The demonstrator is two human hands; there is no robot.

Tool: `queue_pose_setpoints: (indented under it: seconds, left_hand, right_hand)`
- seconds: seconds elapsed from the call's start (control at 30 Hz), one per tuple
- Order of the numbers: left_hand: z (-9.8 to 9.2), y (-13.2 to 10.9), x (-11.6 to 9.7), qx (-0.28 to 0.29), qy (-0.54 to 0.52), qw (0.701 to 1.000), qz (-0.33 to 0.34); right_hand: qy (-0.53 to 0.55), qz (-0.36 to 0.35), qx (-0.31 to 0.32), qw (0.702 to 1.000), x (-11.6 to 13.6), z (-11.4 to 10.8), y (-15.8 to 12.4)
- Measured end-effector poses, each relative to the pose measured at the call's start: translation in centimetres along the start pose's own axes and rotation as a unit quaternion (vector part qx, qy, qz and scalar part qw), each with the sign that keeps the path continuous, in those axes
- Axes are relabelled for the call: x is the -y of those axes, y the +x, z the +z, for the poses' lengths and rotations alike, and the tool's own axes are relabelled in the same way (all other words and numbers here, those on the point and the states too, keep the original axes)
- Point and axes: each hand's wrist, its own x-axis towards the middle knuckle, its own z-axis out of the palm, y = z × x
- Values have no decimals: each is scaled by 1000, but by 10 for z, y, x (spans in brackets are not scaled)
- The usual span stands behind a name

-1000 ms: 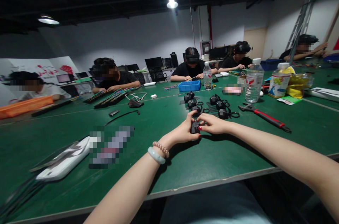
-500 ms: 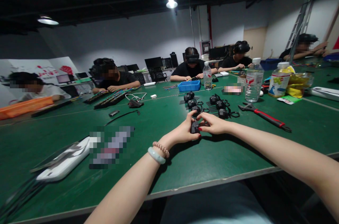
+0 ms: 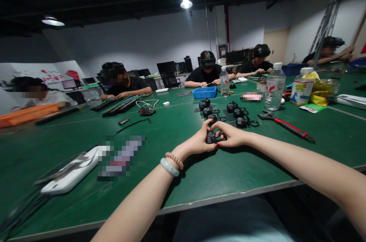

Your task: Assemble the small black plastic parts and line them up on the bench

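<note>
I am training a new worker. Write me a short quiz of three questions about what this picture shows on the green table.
1. True or false: the left hand and the right hand both hold the small black part.
2. Which tool lies on the green table to the right of the hands? A. hammer B. red-handled wrench C. saw
3. Fill in: the tray beyond the rows of black parts is coloured ____.
Key: 1 true; 2 B; 3 blue.

Left hand (image 3: 199, 143) and right hand (image 3: 233, 137) meet at arm's length, fingertips pinched together
</note>
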Motion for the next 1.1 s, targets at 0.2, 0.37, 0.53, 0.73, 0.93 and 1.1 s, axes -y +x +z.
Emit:
queue_pose_setpoints:
  seconds: [0.2,0.37,0.53,0.73,0.93,1.1]
  left_hand:
    - [0,1,1,2,8,1000,0]
    - [0,1,1,1,13,1000,6]
    - [1,1,2,3,12,1000,0]
    - [0,1,2,3,12,1000,2]
    - [2,1,3,-5,10,1000,0]
    - [2,1,3,-5,10,1000,-3]
  right_hand:
    - [-12,0,-9,1000,0,0,0]
    - [-16,-2,-7,1000,-1,0,0]
    - [-19,0,-12,1000,-3,0,1]
    - [-32,0,-6,999,-2,-1,1]
    - [-34,3,1,999,-1,-3,1]
    - [-34,10,4,999,0,-3,2]
